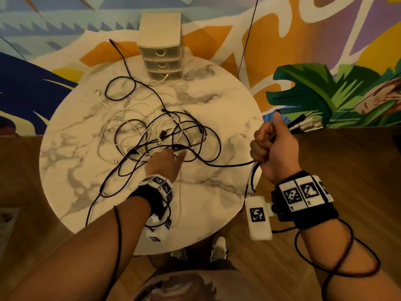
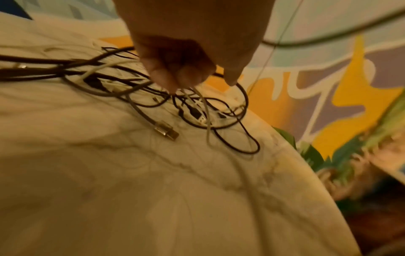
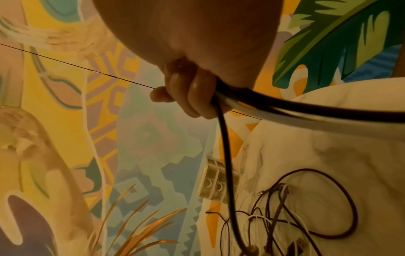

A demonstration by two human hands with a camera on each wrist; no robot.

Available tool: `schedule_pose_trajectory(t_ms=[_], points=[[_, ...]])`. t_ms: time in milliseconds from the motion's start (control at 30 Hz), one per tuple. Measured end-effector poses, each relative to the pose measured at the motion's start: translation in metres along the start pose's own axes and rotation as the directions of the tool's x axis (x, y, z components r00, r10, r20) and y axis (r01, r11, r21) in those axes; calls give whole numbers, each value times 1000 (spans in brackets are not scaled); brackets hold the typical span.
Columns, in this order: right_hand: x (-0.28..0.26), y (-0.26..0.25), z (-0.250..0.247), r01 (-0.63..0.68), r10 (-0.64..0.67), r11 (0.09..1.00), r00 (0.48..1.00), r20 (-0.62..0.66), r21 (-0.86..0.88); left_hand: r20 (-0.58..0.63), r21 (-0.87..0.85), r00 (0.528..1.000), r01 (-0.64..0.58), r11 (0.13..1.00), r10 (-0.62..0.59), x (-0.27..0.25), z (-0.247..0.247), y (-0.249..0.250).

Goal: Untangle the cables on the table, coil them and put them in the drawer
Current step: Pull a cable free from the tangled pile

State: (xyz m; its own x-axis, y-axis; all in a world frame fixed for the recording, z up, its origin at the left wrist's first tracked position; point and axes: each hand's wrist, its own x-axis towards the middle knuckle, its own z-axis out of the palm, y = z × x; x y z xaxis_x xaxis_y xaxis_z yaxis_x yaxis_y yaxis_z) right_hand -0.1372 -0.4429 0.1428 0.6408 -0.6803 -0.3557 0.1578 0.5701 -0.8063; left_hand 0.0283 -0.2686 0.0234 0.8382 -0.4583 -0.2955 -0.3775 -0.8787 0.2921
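Note:
A tangle of black and white cables (image 1: pixel 160 135) lies in the middle of the round marble table (image 1: pixel 217 192). My left hand (image 1: pixel 168 160) reaches into the near side of the tangle and pinches thin white cables (image 2: pixel 197 97) between its fingertips. Beyond the table's right edge, my right hand (image 1: pixel 269 146) is a fist gripping a bundle of cables (image 3: pixel 221 97); their plug ends (image 1: pixel 306 124) stick out past the thumb, and one black cable (image 1: pixel 227 165) runs from the fist back to the tangle. A small white drawer unit (image 1: pixel 161 55) with three closed drawers stands at the table's far edge.
A white cable (image 1: pixel 161 80) hangs from the bottom drawer. One black cable (image 1: pixel 123 57) trails off the far left rim. A painted mural wall lies behind and wooden floor (image 1: pixel 347 161) around. A thin dark wire (image 1: pixel 247 38) crosses above the table's right side.

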Motion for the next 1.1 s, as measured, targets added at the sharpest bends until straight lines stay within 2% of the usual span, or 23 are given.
schedule_pose_trajectory(t_ms=[100,167,233,300,367,433,500,567,633,700,767,833,933,1000,1033,1100], points=[[0,7,-1,-32,31,999,999,-22,-35,163,-232,969,221,947,-186,8,-3,-20],[1,10,-4,-37,34,996,999,-42,-78,130,-178,951,299,937,-279,8,-8,-35],[2,16,-6,-26,17,986,998,-60,-162,20,-62,960,279,958,-278,6,-17,-39],[0,20,-3,-15,7,968,999,-36,-250,-26,-49,975,220,974,-222,2,-30,-30],[-10,23,7,-21,42,927,998,48,-374,-63,-48,994,92,995,-95,-6,-45,-12],[-26,30,22,39,114,780,972,203,-624,-131,34,989,-57,998,61,-21,-60,11],[-42,45,37,112,249,588,917,311,-801,-117,135,981,-139,981,155,-41,-74,36],[-47,63,47,82,320,500,908,272,-862,-61,196,971,-214,957,229,-59,-78,51],[-39,78,45,-51,293,530,948,127,-846,-59,231,944,-303,925,324,-73,-71,56],[-27,86,37,-138,232,632,972,17,-763,-15,220,924,-370,903,383,-83,-58,54],[-19,90,28,-120,201,669,979,23,-733,42,210,918,-395,895,395,-84,-39,48],[-16,90,25,-79,179,694,982,65,-715,80,140,942,-334,932,325,-77,-20,31],[-14,83,23,-54,145,744,986,81,-666,168,-1,971,-173,985,171,-55,-6,-3],[-13,76,21,-22,96,793,991,90,-609,91,-55,986,-135,989,139,-38,-16,-17],[-13,72,20,-12,67,828,995,77,-561,-8,-74,991,-137,988,136,-30,-25,-20],[-12,63,19,10,-4,893,1000,16,-450,-209,-122,968,-164,979,136,-19,-44,-25]])
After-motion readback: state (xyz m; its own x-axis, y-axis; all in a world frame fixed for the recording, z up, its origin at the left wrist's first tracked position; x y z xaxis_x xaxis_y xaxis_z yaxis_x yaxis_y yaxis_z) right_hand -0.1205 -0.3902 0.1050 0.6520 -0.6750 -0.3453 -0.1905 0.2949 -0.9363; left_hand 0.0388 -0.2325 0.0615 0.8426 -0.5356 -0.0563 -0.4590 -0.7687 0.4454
